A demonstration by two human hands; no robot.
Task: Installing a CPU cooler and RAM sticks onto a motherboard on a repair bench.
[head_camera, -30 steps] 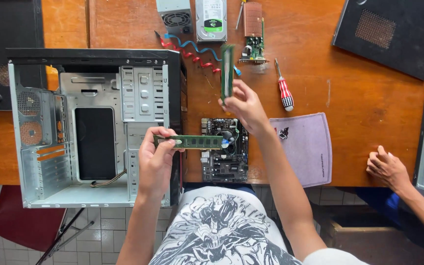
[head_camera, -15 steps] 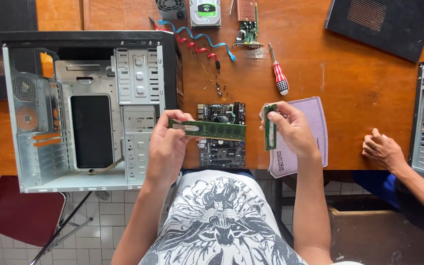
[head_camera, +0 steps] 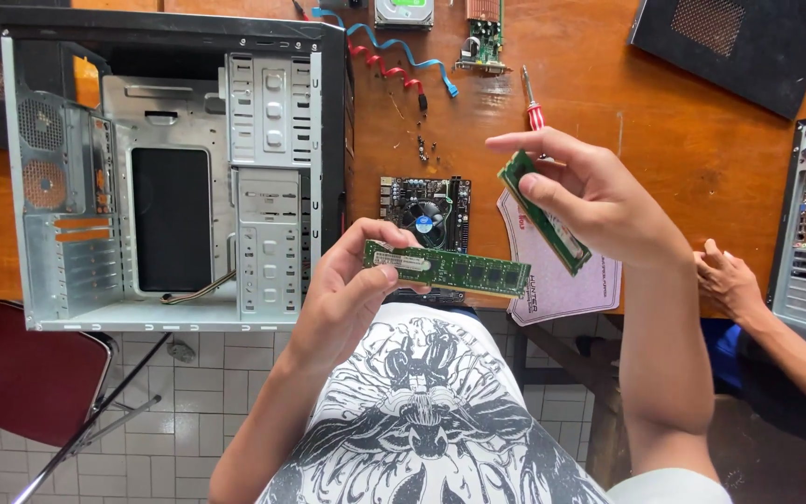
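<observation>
memory stick (head_camera: pixel 450 268) pinched at one end by left hand (head_camera: pixel 347 289), held level above lap, chips up for viewing. second stick (head_camera: pixel 545 224) clamped edgewise in right hand (head_camera: pixel 599 201) fingers, over worktop (head_camera: pixel 683 121) beside small circuit board (head_camera: pixel 426 210).

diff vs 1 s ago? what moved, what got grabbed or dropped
The right hand carried its green memory stick from far out over the table back toward the body, beside the motherboard and above the purple sheet. Nothing was taken up or let go. The left hand keeps the other memory stick level; case, screwdriver and cables lie as before.
</observation>
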